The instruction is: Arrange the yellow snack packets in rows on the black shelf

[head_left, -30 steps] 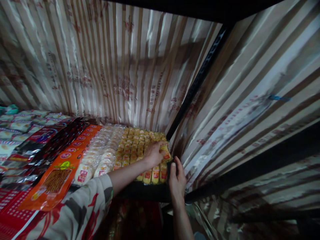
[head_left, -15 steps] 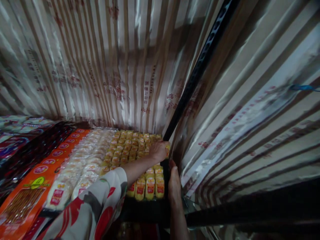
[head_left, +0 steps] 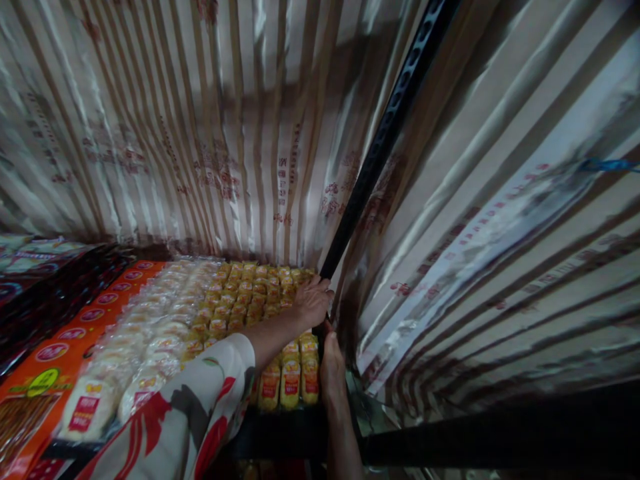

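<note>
My left hand (head_left: 313,303) reaches across small yellow wrapped cakes (head_left: 240,300) to the foot of a black perforated post (head_left: 373,167). Its fingers are bent and close together; whatever they hold, if anything, is hidden. Just below, on the outer side of the shelf's right end, is my right hand (head_left: 334,363), seen edge-on. A thumb and fingertip show near the left hand, while its other fingers are hidden. The cakes stand in tight rows, and the front ones (head_left: 291,383) show red-and-orange labels beside my right hand.
Left of the cakes lie white round wrapped biscuits (head_left: 150,333), then orange snack packs (head_left: 95,313) and dark shiny packs (head_left: 55,293). Striped printed sheeting (head_left: 240,133) hangs behind and to the right. A dark bar (head_left: 450,440) runs along the lower right.
The view has shifted, so the shelf and post sit farther left. A yellow packet visible at my left fingers earlier no longer shows. My right hand is closer to the left one.
</note>
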The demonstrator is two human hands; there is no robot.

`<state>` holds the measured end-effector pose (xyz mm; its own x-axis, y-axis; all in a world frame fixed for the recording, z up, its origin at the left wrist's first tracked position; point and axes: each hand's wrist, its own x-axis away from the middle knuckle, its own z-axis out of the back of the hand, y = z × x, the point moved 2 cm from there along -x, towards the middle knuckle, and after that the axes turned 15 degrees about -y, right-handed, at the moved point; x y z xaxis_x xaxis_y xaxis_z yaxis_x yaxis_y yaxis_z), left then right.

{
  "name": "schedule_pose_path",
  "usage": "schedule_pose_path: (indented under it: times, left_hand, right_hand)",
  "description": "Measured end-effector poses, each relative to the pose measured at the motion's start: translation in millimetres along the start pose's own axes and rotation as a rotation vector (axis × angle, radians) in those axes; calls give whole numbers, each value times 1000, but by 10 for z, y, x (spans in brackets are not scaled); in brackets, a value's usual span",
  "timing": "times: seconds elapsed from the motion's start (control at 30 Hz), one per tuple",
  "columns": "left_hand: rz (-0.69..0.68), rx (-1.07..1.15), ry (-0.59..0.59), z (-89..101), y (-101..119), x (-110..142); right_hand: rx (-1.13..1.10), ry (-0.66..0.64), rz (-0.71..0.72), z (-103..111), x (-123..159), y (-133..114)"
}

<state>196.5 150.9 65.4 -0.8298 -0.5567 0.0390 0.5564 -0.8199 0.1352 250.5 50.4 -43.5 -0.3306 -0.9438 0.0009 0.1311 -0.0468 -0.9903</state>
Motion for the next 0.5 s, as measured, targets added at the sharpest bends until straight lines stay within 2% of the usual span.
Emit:
schedule_pose_path:
  times: [0.07,0.17,0.3,0.4,0.5]
  left_hand:
    - [-36,-31,-35,-29,-17,-20]
    - [-12,-32,-93,-105,-87,-57]
    - [-2,-22,-100,-96,-104,-67]
    - [-22,45,16,48,-20,96]
    - [-31,230,230,207,38,584]
  right_hand:
    - [-10,9,4,-8,2,-1]
    - [-13,17,-29,-13,8,10]
    - [-21,13,-46,-26,23,-42]
    - [-9,30,-48,-39,61,-139]
    - [58,85,-37,-57,109,-219]
